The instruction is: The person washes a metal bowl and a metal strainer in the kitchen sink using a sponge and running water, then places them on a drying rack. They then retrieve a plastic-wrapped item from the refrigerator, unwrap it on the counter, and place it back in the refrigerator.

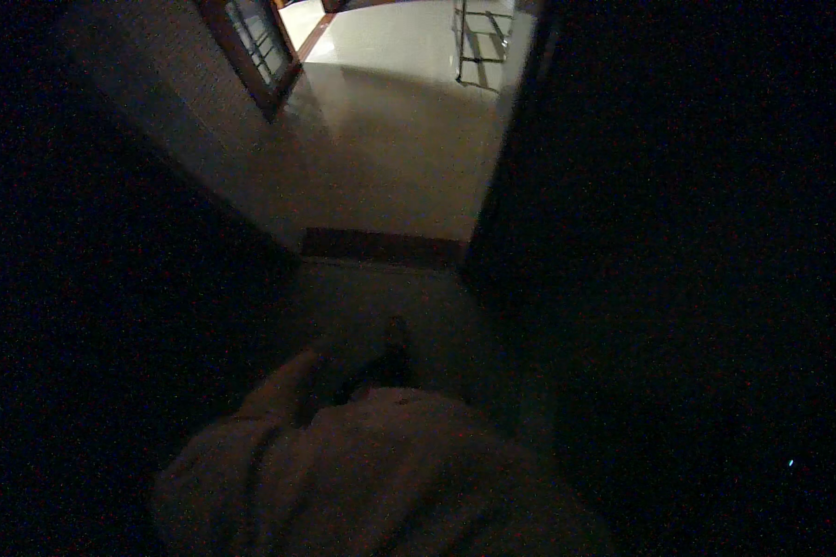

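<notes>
My left forearm (275,390) comes out of a short, loose sleeve and reaches forward, low beside my body. My left hand (311,355) fades into the dark at its end, so its fingers and anything in them cannot be made out. My right hand is out of view. Below me spreads the front of my shirt (404,459), and one foot (396,338) shows dimly on the dark floor ahead of it. A dark raised threshold (383,247) crosses the doorway before me.
Beyond the threshold lies a pale, shiny floor (390,153), brightly lit at its far end. A wood-framed door or window with barred panes (258,45) stands at the upper left. A metal frame (484,42) stands at the upper right. Both sides are nearly black.
</notes>
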A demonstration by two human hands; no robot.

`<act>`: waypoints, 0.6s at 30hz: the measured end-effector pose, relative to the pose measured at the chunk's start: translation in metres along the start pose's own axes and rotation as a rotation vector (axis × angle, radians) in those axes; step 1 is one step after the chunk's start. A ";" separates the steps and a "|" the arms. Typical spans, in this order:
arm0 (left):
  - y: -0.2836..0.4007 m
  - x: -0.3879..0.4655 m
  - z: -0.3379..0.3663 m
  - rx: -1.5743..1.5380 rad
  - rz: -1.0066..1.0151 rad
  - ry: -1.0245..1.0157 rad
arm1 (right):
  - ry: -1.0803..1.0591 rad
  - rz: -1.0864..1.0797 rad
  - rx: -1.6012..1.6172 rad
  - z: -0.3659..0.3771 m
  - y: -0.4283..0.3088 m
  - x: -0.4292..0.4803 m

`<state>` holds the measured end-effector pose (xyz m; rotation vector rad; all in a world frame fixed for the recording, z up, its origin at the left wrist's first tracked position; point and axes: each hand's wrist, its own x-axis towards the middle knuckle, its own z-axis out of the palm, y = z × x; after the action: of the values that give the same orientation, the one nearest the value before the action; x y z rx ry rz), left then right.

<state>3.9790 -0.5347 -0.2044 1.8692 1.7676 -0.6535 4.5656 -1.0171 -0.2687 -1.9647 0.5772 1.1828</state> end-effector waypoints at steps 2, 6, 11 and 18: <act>-0.048 -0.032 0.029 -0.061 -0.223 -0.124 | -0.011 0.024 -0.073 -0.010 -0.049 0.012; -0.042 -0.091 0.108 -0.299 -0.312 -0.266 | -0.049 -0.021 -0.211 -0.008 -0.103 0.023; 0.065 -0.063 0.143 -0.415 -0.031 -0.335 | -0.224 -0.160 -0.416 0.066 -0.149 0.025; 0.189 0.082 0.028 -0.410 0.294 -0.173 | -0.518 -0.452 -0.643 0.234 -0.227 0.013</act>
<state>4.1711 -0.4983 -0.2743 1.6825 1.3578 -0.3018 4.6035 -0.6934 -0.2616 -1.9982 -0.5534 1.6056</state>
